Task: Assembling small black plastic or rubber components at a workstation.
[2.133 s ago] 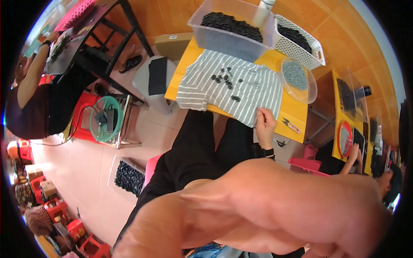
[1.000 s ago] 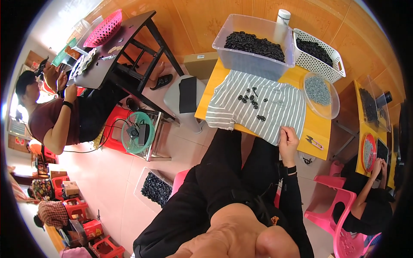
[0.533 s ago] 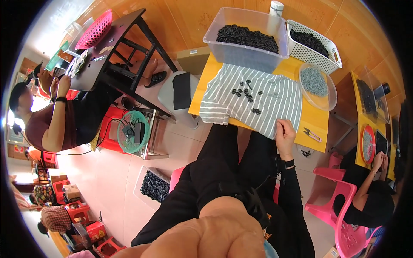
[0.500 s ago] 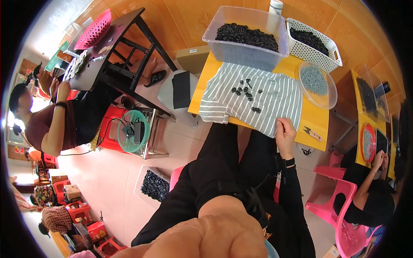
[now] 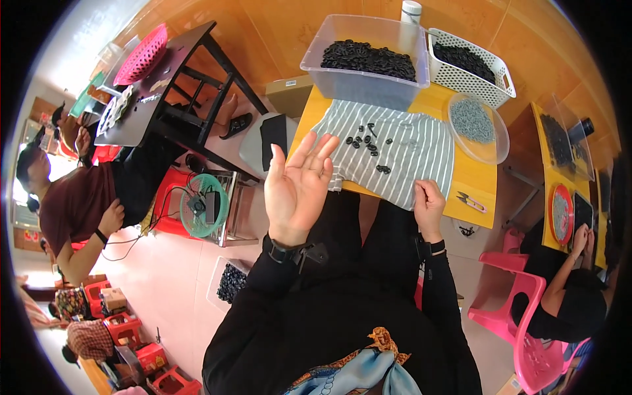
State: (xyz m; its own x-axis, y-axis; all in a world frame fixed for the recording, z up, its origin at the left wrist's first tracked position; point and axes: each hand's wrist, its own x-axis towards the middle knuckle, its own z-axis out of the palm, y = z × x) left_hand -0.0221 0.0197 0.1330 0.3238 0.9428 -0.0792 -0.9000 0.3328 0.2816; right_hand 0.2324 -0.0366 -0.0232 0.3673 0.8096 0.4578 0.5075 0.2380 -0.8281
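My left hand (image 5: pixel 299 187) is raised palm up over the near left edge of the striped grey and white cloth (image 5: pixel 428 141), fingers stretched and nothing in it. At the cloth's near right edge, my right hand (image 5: pixel 429 203) is closed with fingers curled in; whether anything is inside is hidden. Several small black oval parts (image 5: pixel 372 146) lie scattered on the cloth. Right of my right hand rests a pair of thread snips (image 5: pixel 471 202) with a pink handle. A round clear dish (image 5: pixel 495 148) of small grey metal pieces stands at the cloth's right.
Behind the cloth on the yellow table (image 5: pixel 479 178) stand a clear bin (image 5: pixel 368 89) of black parts, a white perforated basket (image 5: pixel 503 85) and a white bottle (image 5: pixel 411 12). On the floor sits a container of black pieces (image 5: pixel 232 282). Other people work at left and right.
My left hand has come down from close to the camera to open above the cloth's left edge. My right hand remains closed at the cloth. The person at left has lowered an arm.
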